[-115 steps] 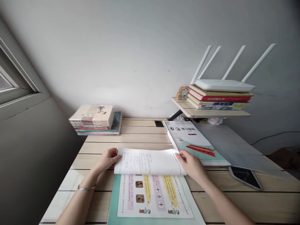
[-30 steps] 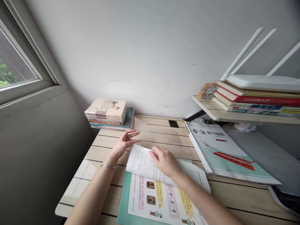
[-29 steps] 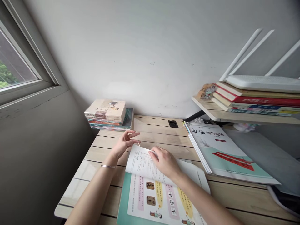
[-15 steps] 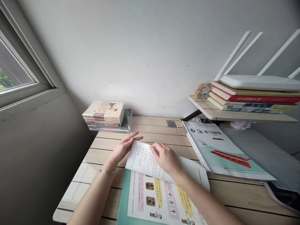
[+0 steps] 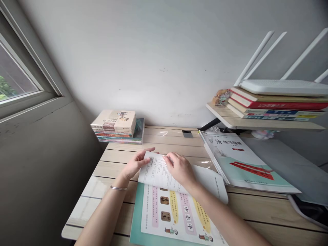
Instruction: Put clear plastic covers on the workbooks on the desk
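A thin workbook [image 5: 179,218] with a green border and coloured illustrations lies on the wooden desk in front of me. Its upper leaf, a white printed page [image 5: 153,174], is lifted and folded back, curving over the far part of the book. At the page's left corner is my left hand [image 5: 135,164], thumb on the printed side and fingers behind, closed on the edge. My right hand [image 5: 180,171] is on the far edge of the same page, thumb and curled fingers pinching it. A silver bangle [image 5: 118,188] circles my left wrist.
Stacked books [image 5: 114,126] stand at the back left. On the right lie calligraphy workbooks [image 5: 238,164], below a small raised shelf [image 5: 269,125] bearing books and a white router [image 5: 284,87]. A small dark square [image 5: 187,133] is near the wall. A window [image 5: 17,71] is at left.
My left thumb has come down onto the page corner, and the fingers have closed behind it. My right hand has barely moved. The view has shifted slightly.
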